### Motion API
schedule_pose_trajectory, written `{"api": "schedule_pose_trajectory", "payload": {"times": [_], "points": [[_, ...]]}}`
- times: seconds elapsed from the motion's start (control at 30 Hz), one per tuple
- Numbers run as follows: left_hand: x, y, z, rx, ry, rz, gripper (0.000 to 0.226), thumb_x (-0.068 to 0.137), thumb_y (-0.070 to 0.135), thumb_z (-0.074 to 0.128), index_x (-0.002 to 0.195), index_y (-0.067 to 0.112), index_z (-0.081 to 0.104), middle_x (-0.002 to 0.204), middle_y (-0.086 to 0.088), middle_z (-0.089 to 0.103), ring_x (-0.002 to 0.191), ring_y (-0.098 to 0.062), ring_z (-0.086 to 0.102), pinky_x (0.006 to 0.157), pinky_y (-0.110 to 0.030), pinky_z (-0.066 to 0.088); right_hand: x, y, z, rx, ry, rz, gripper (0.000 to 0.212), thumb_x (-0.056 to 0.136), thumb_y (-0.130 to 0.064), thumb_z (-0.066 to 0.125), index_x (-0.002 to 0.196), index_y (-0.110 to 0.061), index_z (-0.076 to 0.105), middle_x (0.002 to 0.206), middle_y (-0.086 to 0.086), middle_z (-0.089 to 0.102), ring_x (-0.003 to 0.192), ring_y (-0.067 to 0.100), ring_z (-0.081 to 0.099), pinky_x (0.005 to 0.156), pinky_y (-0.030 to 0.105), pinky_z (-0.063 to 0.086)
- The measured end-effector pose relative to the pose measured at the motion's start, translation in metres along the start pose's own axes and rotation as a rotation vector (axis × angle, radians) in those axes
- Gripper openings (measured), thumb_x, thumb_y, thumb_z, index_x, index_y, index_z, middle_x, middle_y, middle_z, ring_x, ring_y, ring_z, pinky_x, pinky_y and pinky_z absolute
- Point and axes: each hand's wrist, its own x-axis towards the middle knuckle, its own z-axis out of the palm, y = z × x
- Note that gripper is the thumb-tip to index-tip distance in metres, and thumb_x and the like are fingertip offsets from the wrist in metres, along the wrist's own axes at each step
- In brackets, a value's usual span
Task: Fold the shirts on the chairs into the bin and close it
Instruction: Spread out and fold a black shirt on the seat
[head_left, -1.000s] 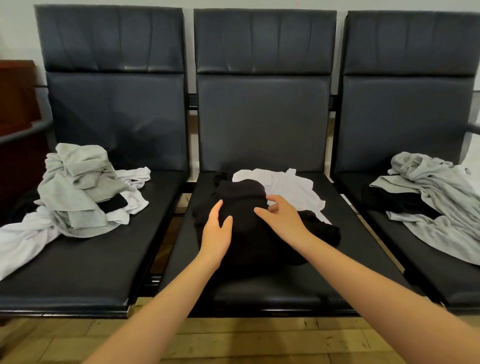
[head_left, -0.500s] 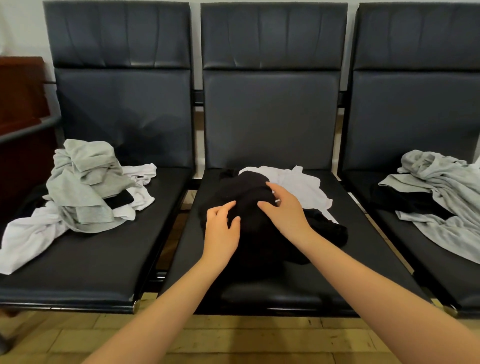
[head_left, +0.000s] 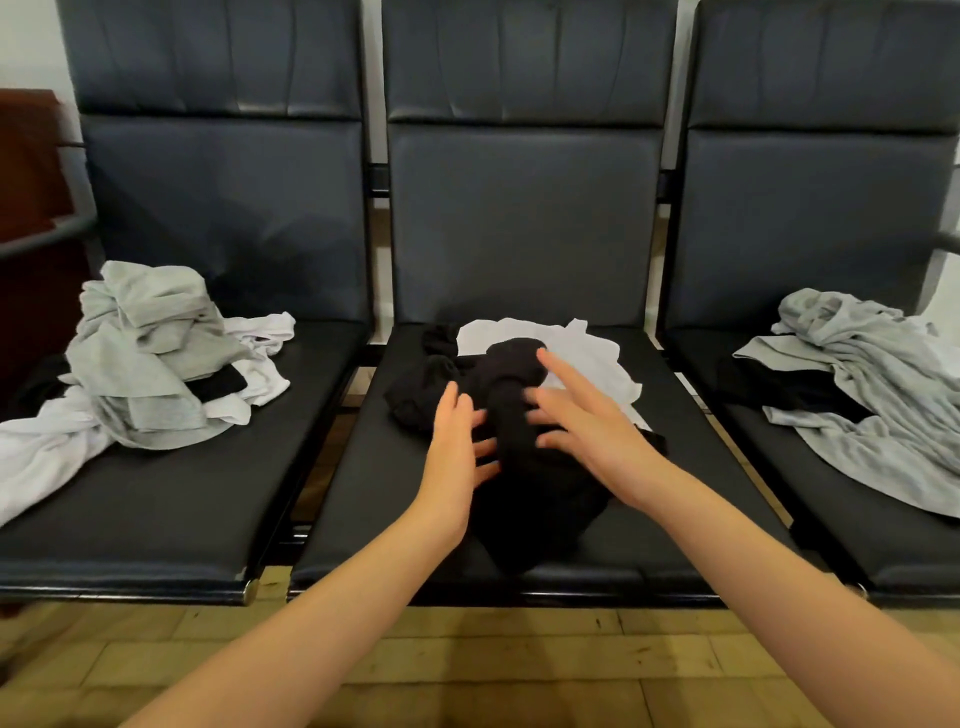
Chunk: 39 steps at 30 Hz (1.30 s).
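A crumpled black shirt (head_left: 514, 415) lies on the middle chair seat (head_left: 675, 530), partly over a white shirt (head_left: 587, 353) behind it. My left hand (head_left: 457, 447) is at the black shirt's left side, fingers spread and touching the cloth. My right hand (head_left: 587, 421) hovers at its right side with straight, spread fingers, blurred by motion. Neither hand grips the cloth. No bin is in view.
The left chair (head_left: 171, 509) carries a heap of grey, white and black shirts (head_left: 150, 364). The right chair (head_left: 893, 540) holds grey shirts (head_left: 883, 389) over a black one (head_left: 789, 384). A dark red cabinet (head_left: 26, 171) stands at far left. Wooden floor (head_left: 467, 665) lies below.
Both hands have opened and spread their fingers over the black shirt, sliding toward its near part. The view has shifted slightly closer to the middle chair.
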Motion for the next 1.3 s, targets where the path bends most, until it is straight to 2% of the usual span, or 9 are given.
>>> {"api": "schedule_pose_trajectory", "payload": {"times": [0.1, 0.2, 0.33, 0.6, 0.7, 0.9, 1.03, 1.17, 1.3], "points": [[0.003, -0.003, -0.014, -0.021, 0.122, 0.049, 0.061, 0.097, 0.045, 0.047, 0.149, 0.047, 0.014, 0.15, 0.007, 0.037, 0.125, -0.01, 0.044, 0.105, -0.038, 0.04, 0.007, 0.001, 0.015, 0.103, -0.16, 0.073, 0.038, 0.1, -0.019, 0.048, 0.138, -0.022, 0.046, 0.122, 0.007, 0.064, 0.102, 0.018, 0.067, 0.075, 0.026, 0.054], [0.005, -0.01, -0.03, 0.05, 0.159, 0.094, 0.072, 0.093, 0.034, 0.058, 0.149, 0.045, 0.015, 0.149, 0.007, 0.038, 0.128, -0.013, 0.046, 0.109, -0.042, 0.039, 0.013, 0.016, 0.023, -0.155, -0.021, -0.001, 0.028, 0.096, -0.016, 0.054, 0.122, -0.023, 0.062, 0.112, -0.001, 0.067, 0.096, 0.009, 0.065, 0.076, 0.016, 0.05], [0.006, -0.012, -0.041, 0.159, 0.231, 0.144, 0.061, 0.098, 0.024, 0.051, 0.149, 0.041, 0.023, 0.149, 0.007, 0.038, 0.132, -0.014, 0.042, 0.111, -0.042, 0.038, 0.009, 0.043, 0.03, -0.482, 0.076, -0.067, 0.033, 0.092, -0.023, 0.061, 0.125, -0.028, 0.059, 0.115, -0.006, 0.058, 0.099, 0.001, 0.054, 0.079, 0.004, 0.036], [0.018, -0.016, -0.061, 0.395, 0.348, 0.061, 0.062, 0.101, 0.025, 0.043, 0.154, 0.026, 0.011, 0.156, -0.008, 0.023, 0.139, -0.025, 0.033, 0.112, -0.037, 0.031, -0.004, 0.062, 0.059, -0.724, 0.02, 0.073, 0.079, 0.081, -0.055, 0.067, 0.146, -0.021, 0.037, 0.143, -0.002, 0.047, 0.13, 0.017, 0.046, 0.103, 0.031, 0.041], [0.024, -0.007, -0.065, 0.609, 0.328, 0.096, 0.06, 0.097, 0.029, 0.053, 0.15, 0.023, 0.027, 0.153, -0.009, 0.02, 0.138, -0.026, 0.03, 0.107, -0.033, 0.028, 0.002, 0.059, 0.058, -0.663, -0.06, -0.012, 0.068, 0.085, -0.038, 0.069, 0.144, -0.019, 0.04, 0.144, -0.002, 0.047, 0.131, 0.014, 0.044, 0.106, 0.024, 0.034], [0.036, -0.001, -0.095, 1.035, 0.113, 0.397, 0.034, 0.089, 0.029, 0.064, 0.123, 0.024, 0.061, 0.123, 0.003, 0.06, 0.119, -0.013, 0.053, 0.102, -0.029, 0.04, 0.015, 0.038, 0.017, -0.771, -0.398, -0.076, 0.054, 0.088, -0.025, 0.066, 0.139, -0.024, 0.048, 0.136, -0.008, 0.05, 0.124, 0.006, 0.045, 0.108, 0.021, 0.031], [0.034, -0.014, -0.096, 1.135, 0.032, 0.433, 0.029, 0.089, 0.027, 0.065, 0.118, 0.025, 0.064, 0.112, 0.006, 0.063, 0.106, -0.012, 0.057, 0.092, -0.024, 0.043, 0.016, 0.047, -0.015, -1.001, -0.155, -0.144, 0.05, 0.088, -0.029, 0.066, 0.135, -0.03, 0.051, 0.12, -0.005, 0.055, 0.116, 0.011, 0.05, 0.1, 0.027, 0.038], [0.036, -0.013, -0.09, 1.147, 0.1, 0.616, 0.017, 0.085, 0.025, 0.069, 0.103, 0.026, 0.069, 0.097, 0.006, 0.057, 0.091, -0.014, 0.056, 0.084, -0.03, 0.047, -0.007, 0.062, -0.033, -0.81, 0.239, -0.101, 0.035, 0.085, -0.031, 0.069, 0.119, -0.028, 0.061, 0.1, -0.006, 0.057, 0.087, 0.008, 0.052, 0.082, 0.024, 0.042], [0.036, -0.01, -0.085, 1.26, 0.048, 0.616, 0.023, 0.087, 0.026, 0.067, 0.11, 0.023, 0.067, 0.104, 0.003, 0.059, 0.098, -0.015, 0.057, 0.086, -0.028, 0.045, -0.024, 0.075, -0.037, -0.608, 0.227, 0.01, 0.018, 0.085, -0.027, 0.07, 0.102, -0.029, 0.065, 0.078, -0.005, 0.059, 0.069, 0.005, 0.052, 0.074, 0.023, 0.04]]}}
